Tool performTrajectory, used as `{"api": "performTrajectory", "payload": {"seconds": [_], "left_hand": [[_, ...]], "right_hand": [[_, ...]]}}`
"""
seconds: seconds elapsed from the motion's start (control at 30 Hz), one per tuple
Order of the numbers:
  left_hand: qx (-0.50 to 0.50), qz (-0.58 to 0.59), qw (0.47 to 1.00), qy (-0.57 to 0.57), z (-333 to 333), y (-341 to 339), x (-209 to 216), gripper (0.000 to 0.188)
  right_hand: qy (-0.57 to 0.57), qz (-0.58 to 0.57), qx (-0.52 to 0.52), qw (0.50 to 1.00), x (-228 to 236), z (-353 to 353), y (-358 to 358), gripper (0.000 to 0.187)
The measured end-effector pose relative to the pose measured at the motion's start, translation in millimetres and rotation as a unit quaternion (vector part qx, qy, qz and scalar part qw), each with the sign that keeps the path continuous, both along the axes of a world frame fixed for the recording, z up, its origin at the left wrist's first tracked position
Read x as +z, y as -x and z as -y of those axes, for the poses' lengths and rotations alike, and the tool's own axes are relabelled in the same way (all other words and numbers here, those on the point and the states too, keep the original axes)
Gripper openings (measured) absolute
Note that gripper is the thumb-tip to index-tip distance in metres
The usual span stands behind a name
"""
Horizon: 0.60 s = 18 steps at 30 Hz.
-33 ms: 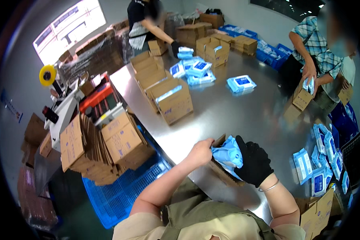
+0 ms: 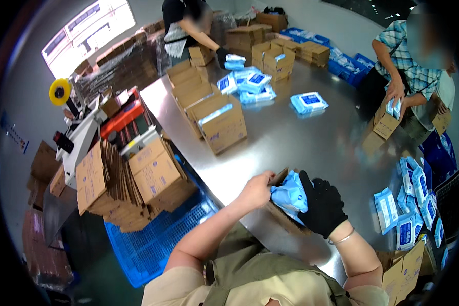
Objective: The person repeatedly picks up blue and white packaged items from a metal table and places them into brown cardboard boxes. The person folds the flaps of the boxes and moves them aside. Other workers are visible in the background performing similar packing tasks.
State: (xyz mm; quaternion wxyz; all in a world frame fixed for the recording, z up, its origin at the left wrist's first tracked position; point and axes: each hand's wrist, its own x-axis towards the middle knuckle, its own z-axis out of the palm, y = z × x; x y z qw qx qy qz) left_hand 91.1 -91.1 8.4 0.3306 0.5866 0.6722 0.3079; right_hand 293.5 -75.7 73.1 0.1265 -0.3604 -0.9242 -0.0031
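Observation:
In front of my body a small brown cardboard box (image 2: 285,219) stands tilted on the metal table. My left hand (image 2: 256,190), bare, grips its left upper edge, with the thumb and fingers closed on the cardboard. A light blue pack of wipes (image 2: 289,195) sits partly inside the box opening, its crinkled end sticking out. My right hand (image 2: 323,208), in a black glove, is closed against the right side of this pack; some of its fingers are hidden. How many packs lie deeper in the box cannot be seen.
Loose wipes packs (image 2: 406,234) lie in a pile at the right. Filled boxes (image 2: 223,127) stand across the metal table (image 2: 285,140). Flattened cartons (image 2: 155,171) rest on a blue crate (image 2: 132,255) at the left. Two co-workers handle packs at the far side and right.

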Motion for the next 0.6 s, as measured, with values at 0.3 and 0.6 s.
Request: {"api": "performTrajectory", "payload": {"seconds": [0.3,0.6], "left_hand": [[-0.273,-0.301,0.885,-0.229,45,-29,7,0.034],[0.131,-0.436,0.885,-0.101,-65,134,3,0.049]], "right_hand": [[0.125,-0.111,0.068,0.984,9,-17,-18,0.059],[0.013,0.152,-0.647,0.747,28,138,-249,0.09]]}}
